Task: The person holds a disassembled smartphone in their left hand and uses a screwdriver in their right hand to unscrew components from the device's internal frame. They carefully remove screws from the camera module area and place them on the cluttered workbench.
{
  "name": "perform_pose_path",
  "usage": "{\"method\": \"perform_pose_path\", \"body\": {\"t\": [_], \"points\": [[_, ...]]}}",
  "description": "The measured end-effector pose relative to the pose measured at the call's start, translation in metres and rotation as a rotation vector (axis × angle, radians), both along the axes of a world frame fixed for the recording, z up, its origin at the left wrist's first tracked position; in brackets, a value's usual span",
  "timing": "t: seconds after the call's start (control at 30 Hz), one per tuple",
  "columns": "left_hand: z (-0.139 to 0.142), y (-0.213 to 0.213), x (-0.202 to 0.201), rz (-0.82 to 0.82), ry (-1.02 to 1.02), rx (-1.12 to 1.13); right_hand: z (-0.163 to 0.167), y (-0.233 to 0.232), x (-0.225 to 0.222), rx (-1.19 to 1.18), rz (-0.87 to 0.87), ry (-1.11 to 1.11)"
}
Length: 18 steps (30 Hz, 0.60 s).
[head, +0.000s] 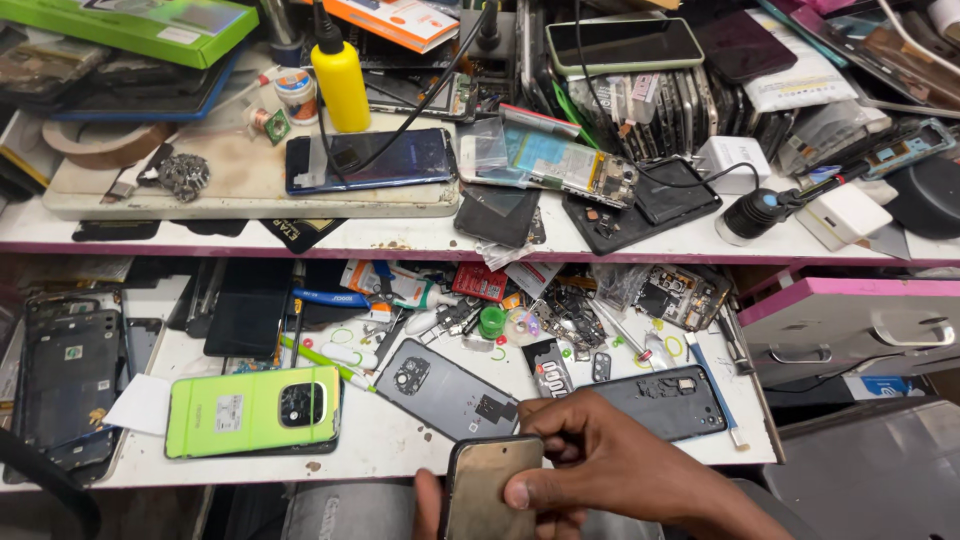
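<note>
Keep your right hand [600,465] pinched around the phone [490,490], left thumb [428,500] steadying its edge, clear of the grey back covers [445,390]

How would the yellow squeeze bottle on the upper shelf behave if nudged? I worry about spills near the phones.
The yellow bottle stands tall and narrow, so it probably tips easily. Its round body would likely roll. Cables beside it could snag it.
</note>
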<state>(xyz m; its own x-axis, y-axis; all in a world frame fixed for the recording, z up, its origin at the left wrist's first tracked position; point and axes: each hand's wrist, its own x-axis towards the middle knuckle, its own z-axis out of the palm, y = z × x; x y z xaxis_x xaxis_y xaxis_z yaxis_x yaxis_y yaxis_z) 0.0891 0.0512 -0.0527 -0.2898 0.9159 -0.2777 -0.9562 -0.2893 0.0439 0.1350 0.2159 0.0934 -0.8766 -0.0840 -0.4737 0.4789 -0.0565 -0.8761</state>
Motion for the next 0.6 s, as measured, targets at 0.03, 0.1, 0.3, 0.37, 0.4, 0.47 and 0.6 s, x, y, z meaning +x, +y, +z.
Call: {"method": "perform_pose_path", "body": {"t": [0.03, 0.1, 0.3, 0.37, 0.4, 0.47, 0.6], "points": [[0.003, -0.003, -0.001, 0.017, -0.027, -0.035, -0.003, 0.001, 0.001, -0.012, -0.014, -0.003], [0.007, -0.013, -0.010, -0.083, 0.000, -0.046, -0.008, 0.004, 0.006, 0.016, -0.051, 0.124], [0.010, -0.028, -0.022, 0.153, 0.849, -0.060, -0.031, -0.002, 0.012, 0.376, -0.256, 0.207], [0.012, -0.023, -0.025, 0.181, 1.086, -0.277, -0.037, -0.005, 0.011, 0.365, -0.265, 0.233], [0.013, -0.020, -0.028, 0.189, 1.135, -0.253, -0.038, -0.007, 0.010, 0.274, -0.247, 0.288], [0.017, -0.017, -0.033, 0.201, 1.228, -0.209, -0.036, -0.002, 0.011, 0.167, -0.284, 0.279], [0.029, -0.017, -0.021, 0.141, 0.359, 0.108, -0.025, 0.018, 0.001, 0.425, -0.390, 0.073]]}}
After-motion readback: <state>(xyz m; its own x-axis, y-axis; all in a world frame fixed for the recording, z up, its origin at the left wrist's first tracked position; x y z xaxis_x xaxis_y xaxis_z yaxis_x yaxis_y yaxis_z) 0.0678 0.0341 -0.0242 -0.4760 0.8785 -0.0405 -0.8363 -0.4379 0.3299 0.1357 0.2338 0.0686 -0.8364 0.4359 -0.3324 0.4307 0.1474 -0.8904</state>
